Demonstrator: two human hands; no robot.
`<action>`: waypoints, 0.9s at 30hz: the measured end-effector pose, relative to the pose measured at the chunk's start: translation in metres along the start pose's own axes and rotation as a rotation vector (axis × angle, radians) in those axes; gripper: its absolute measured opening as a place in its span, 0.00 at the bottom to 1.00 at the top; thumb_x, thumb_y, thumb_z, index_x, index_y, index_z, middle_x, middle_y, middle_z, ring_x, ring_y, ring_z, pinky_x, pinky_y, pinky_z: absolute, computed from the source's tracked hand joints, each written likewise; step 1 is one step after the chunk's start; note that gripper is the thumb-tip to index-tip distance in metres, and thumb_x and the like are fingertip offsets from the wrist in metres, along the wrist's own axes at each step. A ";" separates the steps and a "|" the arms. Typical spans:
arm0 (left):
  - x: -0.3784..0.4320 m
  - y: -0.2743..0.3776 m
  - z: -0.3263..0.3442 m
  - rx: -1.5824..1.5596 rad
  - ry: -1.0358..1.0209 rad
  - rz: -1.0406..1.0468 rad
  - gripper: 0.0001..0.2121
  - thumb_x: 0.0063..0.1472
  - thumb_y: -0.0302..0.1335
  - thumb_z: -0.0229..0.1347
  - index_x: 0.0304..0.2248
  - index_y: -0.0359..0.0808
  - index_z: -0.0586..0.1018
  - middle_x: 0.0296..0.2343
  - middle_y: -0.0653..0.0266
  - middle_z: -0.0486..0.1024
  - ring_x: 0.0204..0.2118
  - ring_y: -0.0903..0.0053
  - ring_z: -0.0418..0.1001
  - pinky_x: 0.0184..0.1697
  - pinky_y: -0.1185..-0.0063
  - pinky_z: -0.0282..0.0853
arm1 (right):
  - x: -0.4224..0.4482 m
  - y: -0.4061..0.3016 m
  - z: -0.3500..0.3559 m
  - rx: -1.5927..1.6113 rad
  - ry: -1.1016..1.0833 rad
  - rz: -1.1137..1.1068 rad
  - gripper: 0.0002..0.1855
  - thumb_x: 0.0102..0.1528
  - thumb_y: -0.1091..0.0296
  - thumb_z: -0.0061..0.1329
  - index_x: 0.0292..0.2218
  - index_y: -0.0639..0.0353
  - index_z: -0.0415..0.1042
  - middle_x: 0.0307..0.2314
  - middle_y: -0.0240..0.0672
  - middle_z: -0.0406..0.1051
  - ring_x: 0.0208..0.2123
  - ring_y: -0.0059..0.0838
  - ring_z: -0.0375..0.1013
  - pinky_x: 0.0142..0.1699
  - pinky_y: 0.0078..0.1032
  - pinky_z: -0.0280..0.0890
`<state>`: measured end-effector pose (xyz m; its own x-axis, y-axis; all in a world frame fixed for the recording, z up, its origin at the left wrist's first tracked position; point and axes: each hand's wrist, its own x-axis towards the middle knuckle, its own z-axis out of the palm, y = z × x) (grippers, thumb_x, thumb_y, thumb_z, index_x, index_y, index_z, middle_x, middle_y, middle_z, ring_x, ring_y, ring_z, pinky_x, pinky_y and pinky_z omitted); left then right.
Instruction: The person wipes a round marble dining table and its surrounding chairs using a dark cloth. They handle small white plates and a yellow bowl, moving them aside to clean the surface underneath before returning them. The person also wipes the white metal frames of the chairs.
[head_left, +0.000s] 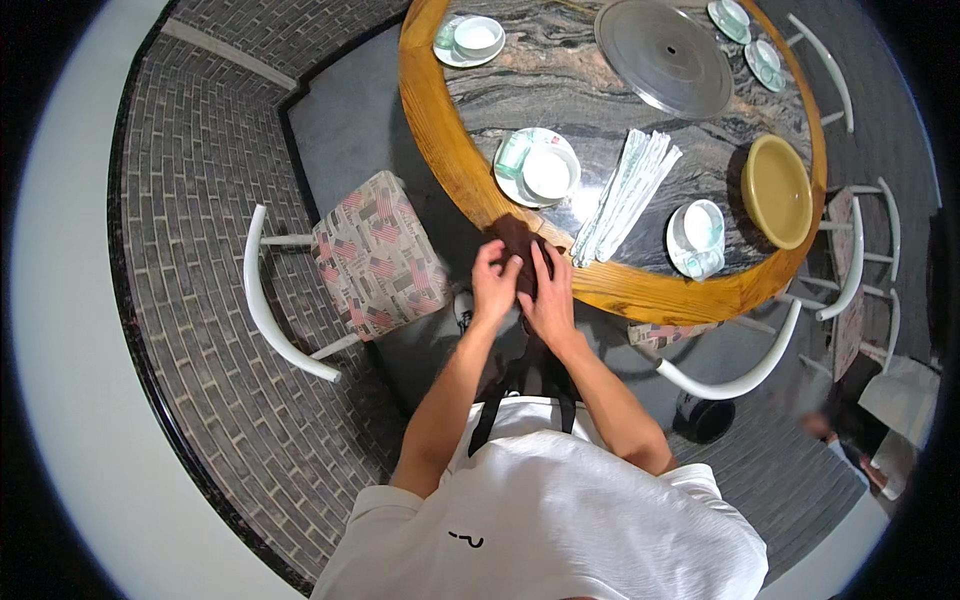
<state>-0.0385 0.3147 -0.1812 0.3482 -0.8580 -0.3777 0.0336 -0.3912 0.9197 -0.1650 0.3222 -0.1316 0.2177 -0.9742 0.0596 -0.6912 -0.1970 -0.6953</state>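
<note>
At the near wooden rim of a round dining table, a dark brown cloth lies bunched over the edge. My left hand has its fingers curled at the cloth's left side. Opposite it, my right hand holds the cloth's right side with long, bent fingers. Just beyond the cloth sits a place setting of plate, white bowl and greenish glass. To the right of my hands, a bundle of long, thin wrapped packets, possibly chopsticks, reaches over the wooden rim.
A tan basin and another place setting stand at the right. A round turntable occupies the table's middle. Chairs flank me, one with a patterned seat at left. A black bin stands behind right; a person is farther off.
</note>
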 end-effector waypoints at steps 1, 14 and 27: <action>0.017 0.001 -0.010 0.177 0.044 0.056 0.20 0.60 0.22 0.58 0.51 0.31 0.68 0.45 0.56 0.69 0.41 0.73 0.73 0.42 0.77 0.71 | 0.011 -0.001 0.011 -0.013 -0.029 0.012 0.48 0.43 0.73 0.61 0.63 0.54 0.54 0.57 0.53 0.52 0.58 0.58 0.52 0.62 0.47 0.51; 0.108 0.024 -0.070 0.736 -0.172 0.689 0.20 0.62 0.24 0.52 0.53 0.26 0.68 0.52 0.47 0.63 0.52 0.51 0.61 0.56 0.64 0.61 | 0.078 -0.020 0.118 -0.239 -0.014 0.069 0.28 0.48 0.79 0.49 0.53 0.67 0.65 0.57 0.50 0.57 0.55 0.53 0.58 0.60 0.40 0.57; 0.230 0.068 -0.118 0.747 -0.199 0.693 0.17 0.60 0.24 0.50 0.50 0.36 0.75 0.47 0.57 0.70 0.46 0.56 0.66 0.51 0.66 0.64 | 0.201 -0.078 0.171 -0.277 0.114 0.028 0.36 0.52 0.73 0.46 0.62 0.61 0.53 0.52 0.53 0.63 0.49 0.50 0.65 0.55 0.39 0.61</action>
<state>0.1546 0.1305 -0.1931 -0.0939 -0.9863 0.1357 -0.7276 0.1610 0.6669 0.0501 0.1608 -0.1877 0.1280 -0.9827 0.1337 -0.8612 -0.1770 -0.4764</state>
